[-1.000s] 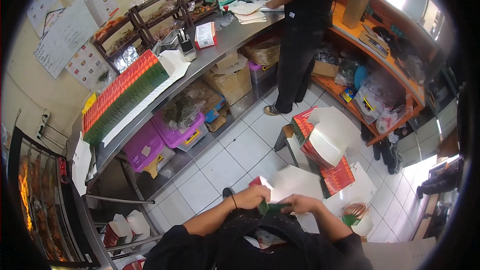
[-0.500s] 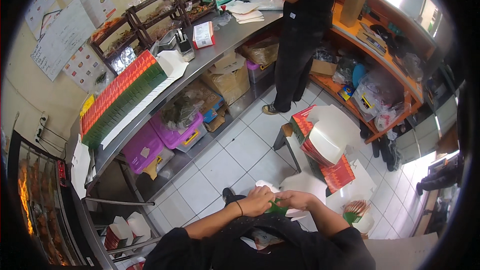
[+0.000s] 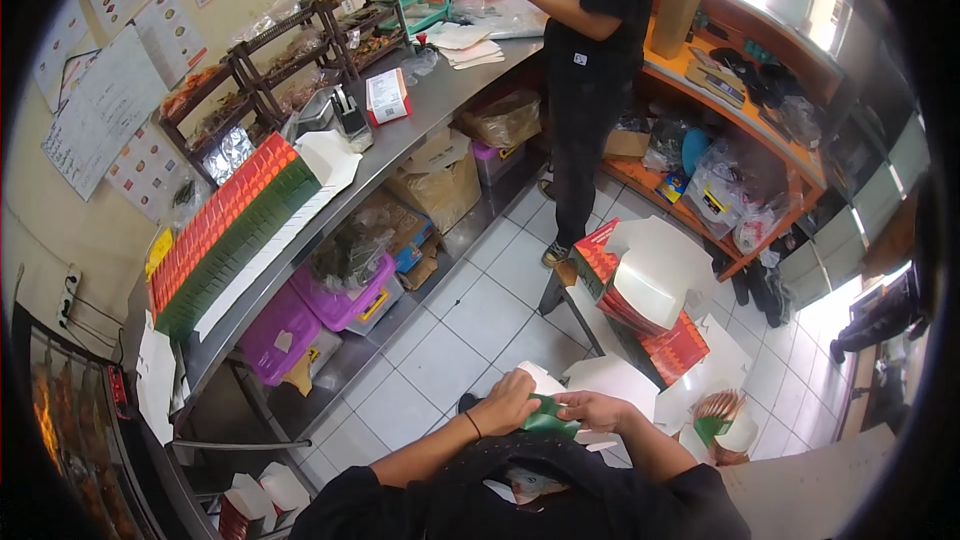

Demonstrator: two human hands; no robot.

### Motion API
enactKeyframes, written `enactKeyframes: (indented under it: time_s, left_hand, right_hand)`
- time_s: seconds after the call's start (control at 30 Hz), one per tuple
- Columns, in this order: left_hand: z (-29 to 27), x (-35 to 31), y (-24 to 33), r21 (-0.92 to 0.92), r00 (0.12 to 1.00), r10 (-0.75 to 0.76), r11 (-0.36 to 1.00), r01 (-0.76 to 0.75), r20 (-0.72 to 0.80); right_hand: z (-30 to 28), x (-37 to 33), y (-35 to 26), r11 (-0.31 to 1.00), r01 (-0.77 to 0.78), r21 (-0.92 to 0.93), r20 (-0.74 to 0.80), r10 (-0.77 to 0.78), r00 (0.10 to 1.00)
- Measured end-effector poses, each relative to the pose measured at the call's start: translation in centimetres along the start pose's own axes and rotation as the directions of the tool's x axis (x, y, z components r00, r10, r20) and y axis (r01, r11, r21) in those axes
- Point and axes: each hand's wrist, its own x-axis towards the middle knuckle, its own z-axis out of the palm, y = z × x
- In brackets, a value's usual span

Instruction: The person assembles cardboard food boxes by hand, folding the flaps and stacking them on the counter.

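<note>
In front of my body both hands grip a carton with a green panel (image 3: pixel 545 418) and white inner flaps. My left hand (image 3: pixel 506 403), with a dark band at the wrist, is closed on its left edge. My right hand (image 3: pixel 592 410) pinches the right side, the thumb near the green panel's edge. Part of the carton is hidden behind my fingers. Just beyond my right hand are red and white food cartons (image 3: pixel 655 290), nested together on a low bench. A white carton flap (image 3: pixel 615 385) spreads close by it.
A steel counter (image 3: pixel 440 105) at the left carries a long row of red and green cartons (image 3: pixel 232 240). Purple-lidded bins (image 3: pixel 280 335) stand beneath. A person in black (image 3: pixel 590 70) stands beyond the bench. Nested cartons (image 3: pixel 718 425) are at right; a lit oven (image 3: pixel 70 430) is at left.
The green panel has turned to show more of its face between my hands. My left fingers have shifted slightly left. The other person's arm has risen beside a clear plastic bag.
</note>
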Motion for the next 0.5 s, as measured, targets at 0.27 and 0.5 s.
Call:
enactKeyframes:
  time_s: [0.27,0.5]
  left_hand:
    - [-6.2,-1.0,-3.8,-0.128,0.924,-0.075,0.983,0.132,0.374]
    - [-8.3,-4.3,-6.3,-0.705,0.799,-0.577,0.497,0.506,0.167]
  right_hand:
    - [9.6,1.9,-10.7,0.488,-0.307,-0.817,-0.369,-0.033,0.929]
    - [11.2,8.6,-8.1,0.123,-0.378,-0.918,-0.102,-0.992,-0.077]
